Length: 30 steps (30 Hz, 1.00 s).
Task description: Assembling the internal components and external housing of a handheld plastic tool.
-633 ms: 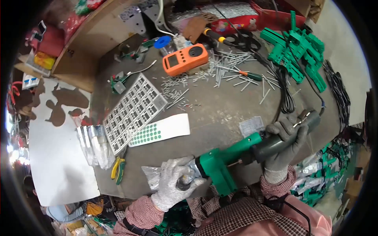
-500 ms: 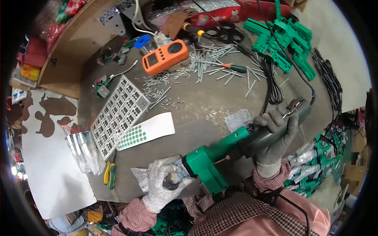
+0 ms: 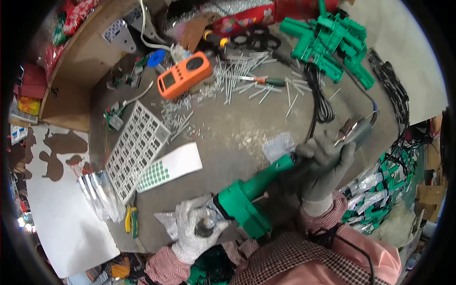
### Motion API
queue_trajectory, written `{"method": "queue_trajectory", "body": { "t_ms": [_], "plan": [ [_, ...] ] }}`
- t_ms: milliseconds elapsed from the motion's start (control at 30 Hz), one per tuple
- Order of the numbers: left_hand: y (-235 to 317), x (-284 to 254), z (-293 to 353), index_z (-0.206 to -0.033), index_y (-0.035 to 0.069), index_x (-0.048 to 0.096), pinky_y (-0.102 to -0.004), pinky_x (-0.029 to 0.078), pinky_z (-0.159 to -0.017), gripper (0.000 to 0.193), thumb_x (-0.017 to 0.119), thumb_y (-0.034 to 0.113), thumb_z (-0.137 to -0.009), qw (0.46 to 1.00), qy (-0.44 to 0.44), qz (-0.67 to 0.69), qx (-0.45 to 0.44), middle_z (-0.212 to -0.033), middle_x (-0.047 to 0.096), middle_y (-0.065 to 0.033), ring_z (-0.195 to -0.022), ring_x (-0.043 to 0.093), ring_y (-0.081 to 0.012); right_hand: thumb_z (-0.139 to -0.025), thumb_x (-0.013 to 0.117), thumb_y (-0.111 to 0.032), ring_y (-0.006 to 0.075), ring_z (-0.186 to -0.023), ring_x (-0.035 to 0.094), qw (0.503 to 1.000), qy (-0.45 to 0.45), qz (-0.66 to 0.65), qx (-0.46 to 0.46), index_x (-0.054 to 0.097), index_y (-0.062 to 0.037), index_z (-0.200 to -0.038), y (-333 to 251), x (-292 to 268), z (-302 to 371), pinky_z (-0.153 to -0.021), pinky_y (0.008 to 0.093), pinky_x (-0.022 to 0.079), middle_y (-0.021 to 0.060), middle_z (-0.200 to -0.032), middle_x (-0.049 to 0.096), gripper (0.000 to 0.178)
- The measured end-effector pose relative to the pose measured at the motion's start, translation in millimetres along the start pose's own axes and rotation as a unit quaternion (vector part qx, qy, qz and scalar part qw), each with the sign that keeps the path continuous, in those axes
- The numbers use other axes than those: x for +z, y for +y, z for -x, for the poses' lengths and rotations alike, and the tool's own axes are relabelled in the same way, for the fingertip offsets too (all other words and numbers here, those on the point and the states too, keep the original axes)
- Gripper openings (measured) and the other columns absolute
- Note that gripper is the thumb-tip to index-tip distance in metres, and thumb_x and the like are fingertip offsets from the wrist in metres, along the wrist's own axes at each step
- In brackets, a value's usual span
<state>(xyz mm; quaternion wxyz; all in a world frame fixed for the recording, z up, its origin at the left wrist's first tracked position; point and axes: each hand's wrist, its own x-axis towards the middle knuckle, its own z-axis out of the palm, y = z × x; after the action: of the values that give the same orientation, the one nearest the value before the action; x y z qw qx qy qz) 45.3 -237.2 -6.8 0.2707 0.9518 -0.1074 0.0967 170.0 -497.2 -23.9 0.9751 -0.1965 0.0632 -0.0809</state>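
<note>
My gloved left hand (image 3: 194,230) is wrapped round the clear, rounded end of a green plastic tool housing (image 3: 244,206), low over the front of the table. The housing's handle slants up to the right. In my gloved right hand (image 3: 323,159) is a dark corded electric screwdriver (image 3: 358,132), gripped round its body with the fingers closed. Its front part is blurred; the bit (image 3: 261,196) points at the side of the housing. Whether the tip sits in a screw hole I cannot tell. A crumpled clear bag (image 3: 166,222) lies beside my left hand.
Beyond my hands lie an orange meter (image 3: 183,76), loose metal rods (image 3: 232,78), a small screwdriver (image 3: 268,81) and stacked green housings (image 3: 332,42). At left are a grey gridded tray (image 3: 135,154), a white sticker sheet (image 3: 183,161), and yellow-green pliers (image 3: 131,222). Black cables (image 3: 392,88) lie at right.
The whole view has shifted slightly, with the table's things sliding left. Both hands keep their holds on the housing and the screwdriver; the screwdriver's front is now blurred.
</note>
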Motion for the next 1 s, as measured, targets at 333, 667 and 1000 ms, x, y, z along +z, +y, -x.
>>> {"method": "queue_trajectory", "body": {
  "t_ms": [333, 667, 1000],
  "plan": [
    [-46.3, -23.8, -8.7, -0.118, 0.004, 0.066, -0.0484, 0.041, -0.111, 0.036, 0.074, 0.009, -0.083, 0.986, 0.078, -0.131, -0.069, -0.131, 0.061, -0.0172, -0.126, 0.055, -0.035, -0.101, 0.061, -0.044, 0.0172, -0.073, 0.06, 0.95, -0.062, 0.233, 0.199, 0.046, -0.0147, -0.143, -89.5, 4.0, -41.1, -0.069, 0.0354, 0.054, 0.0041, -0.102, 0.061, 0.054],
    [-1.1, -64.3, -18.3, -0.104, 0.019, 0.071, -0.0527, 0.033, -0.113, 0.028, 0.072, 0.02, -0.076, 0.92, 0.237, -0.304, 0.068, -0.129, 0.064, -0.0035, -0.129, 0.05, -0.0293, -0.092, 0.068, -0.014, 0.0353, -0.109, 0.061, 0.528, -0.3, 0.756, -0.245, 0.063, -0.0074, -0.125, -98.2, 58.1, -28.0, -0.095, 0.043, 0.05, 0.016, -0.132, 0.058, 0.034],
    [52.2, -86.3, -21.8, -0.159, 0.007, 0.03, -0.0557, 0.024, -0.12, 0.1, 0.08, 0.049, -0.083, 0.994, 0.081, 0.013, 0.074, -0.159, 0.035, -0.024, -0.148, 0.031, -0.0427, -0.094, 0.063, -0.021, 0.0378, -0.11, 0.067, 0.44, -0.723, 0.53, 0.055, 0.049, -0.0075, -0.134, 5.1, 128.9, -6.3, -0.099, 0.0433, 0.053, 0.0191, -0.113, 0.068, 0.044]
  ]
}}
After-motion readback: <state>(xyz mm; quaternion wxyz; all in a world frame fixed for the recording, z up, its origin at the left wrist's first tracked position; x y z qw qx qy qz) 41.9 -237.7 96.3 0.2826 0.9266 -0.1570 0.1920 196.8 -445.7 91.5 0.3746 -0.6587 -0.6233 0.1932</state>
